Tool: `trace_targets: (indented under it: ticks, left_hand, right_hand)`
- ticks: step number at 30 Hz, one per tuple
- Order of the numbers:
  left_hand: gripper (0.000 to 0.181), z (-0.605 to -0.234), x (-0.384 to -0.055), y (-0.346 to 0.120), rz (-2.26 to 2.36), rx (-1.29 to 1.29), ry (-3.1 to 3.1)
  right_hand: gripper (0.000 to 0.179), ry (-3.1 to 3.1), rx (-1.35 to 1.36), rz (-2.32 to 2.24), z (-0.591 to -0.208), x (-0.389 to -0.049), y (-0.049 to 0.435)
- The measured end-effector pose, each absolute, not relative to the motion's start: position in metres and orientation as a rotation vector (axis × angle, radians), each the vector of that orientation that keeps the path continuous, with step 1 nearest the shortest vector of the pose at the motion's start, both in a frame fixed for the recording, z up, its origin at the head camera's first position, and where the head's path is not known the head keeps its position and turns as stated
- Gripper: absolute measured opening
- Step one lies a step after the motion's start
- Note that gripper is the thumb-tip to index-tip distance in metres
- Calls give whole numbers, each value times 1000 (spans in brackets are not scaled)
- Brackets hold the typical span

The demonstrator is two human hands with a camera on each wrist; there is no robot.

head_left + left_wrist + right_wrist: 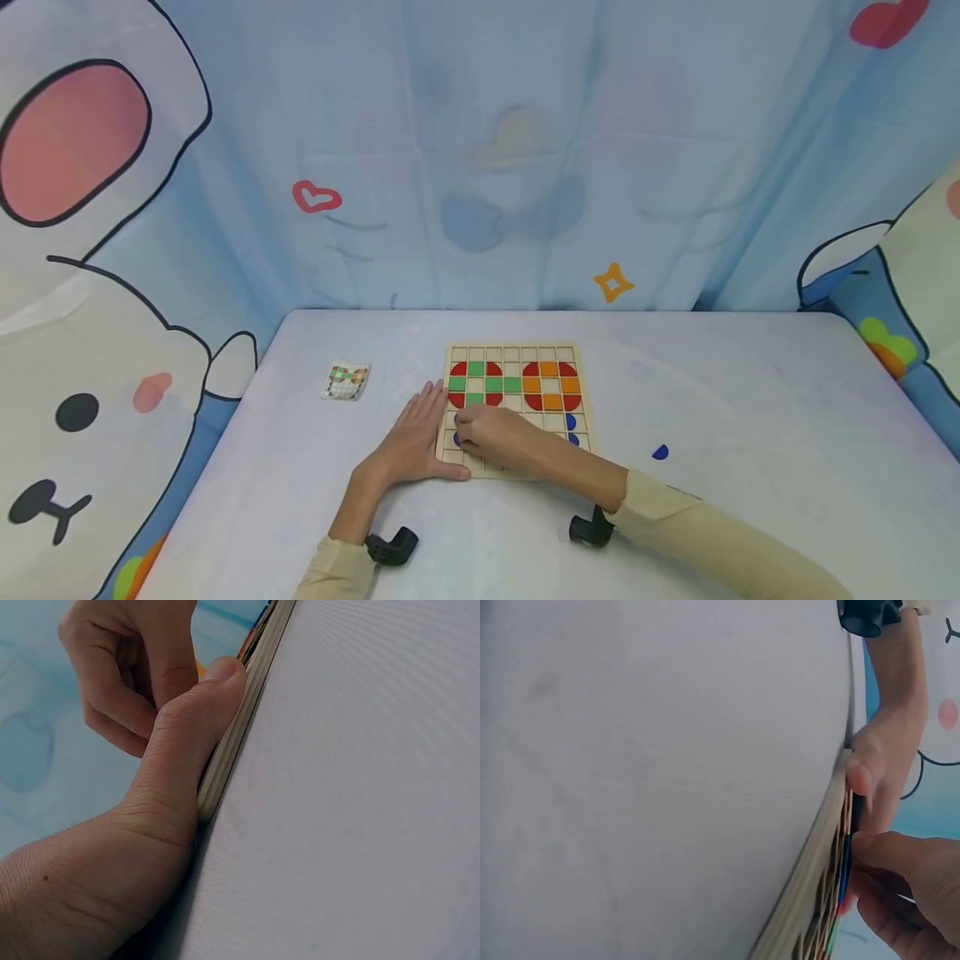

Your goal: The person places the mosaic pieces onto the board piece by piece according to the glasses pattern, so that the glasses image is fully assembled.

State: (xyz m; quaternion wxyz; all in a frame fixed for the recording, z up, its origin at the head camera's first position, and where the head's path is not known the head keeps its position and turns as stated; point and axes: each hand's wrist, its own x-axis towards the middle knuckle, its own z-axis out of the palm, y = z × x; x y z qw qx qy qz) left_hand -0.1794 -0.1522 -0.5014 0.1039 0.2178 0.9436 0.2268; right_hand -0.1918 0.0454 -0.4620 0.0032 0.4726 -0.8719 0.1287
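Note:
A square wooden grid board (pixel 525 354) lies on the table, with red, green, orange and blue tiles in its cells. My left hand (pixel 411 437) steadies its left front corner, fingers stretched along the left side and thumb at the front edge. Over the board's lower left cells, my right hand (pixel 498 435) has curled fingers, thumb and fingertip together at a blue tile (pixel 845 862). The hand partly hides the blue tiles there. More blue tiles (pixel 572 422) sit in the right-hand cells. The left wrist view shows my left thumb (pixel 217 682) against the board's edge.
A loose blue tile (pixel 660 452) lies on the table right of the board. Left of the board is a small pattern card (pixel 347 381). A printed curtain (pixel 517 167) hangs behind the table. Black wrist cameras (pixel 392 547) sit on both wrists.

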Motion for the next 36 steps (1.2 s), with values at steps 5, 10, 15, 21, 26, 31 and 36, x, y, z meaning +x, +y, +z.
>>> trace_targets:
  ticks: [5,10,15,21,26,31,36]
  left_hand:
    - [125,-502,-179,-152,671,638,2785]
    - [126,-502,-180,-152,651,637,2785]
    - [128,-501,-180,-152,643,634,2776]
    - [129,-500,-179,-152,641,637,2786]
    - [130,-500,-179,-150,622,628,2798]
    - [131,-500,-180,-149,622,611,2804]
    - [130,-501,-179,-150,633,606,2796]
  right_hand:
    - [22,-2744,1440,317,-456,-196,49]
    - [31,-2767,1453,119,-459,-201,47]
    - [30,-2740,1479,65,-462,-201,48]
    - [30,-2705,1506,115,-461,-200,53]
    - [30,-2697,1467,259,-459,-198,71]
    - [33,-2702,1368,399,-459,-190,110]
    - [33,-2639,1237,471,-468,-176,157]
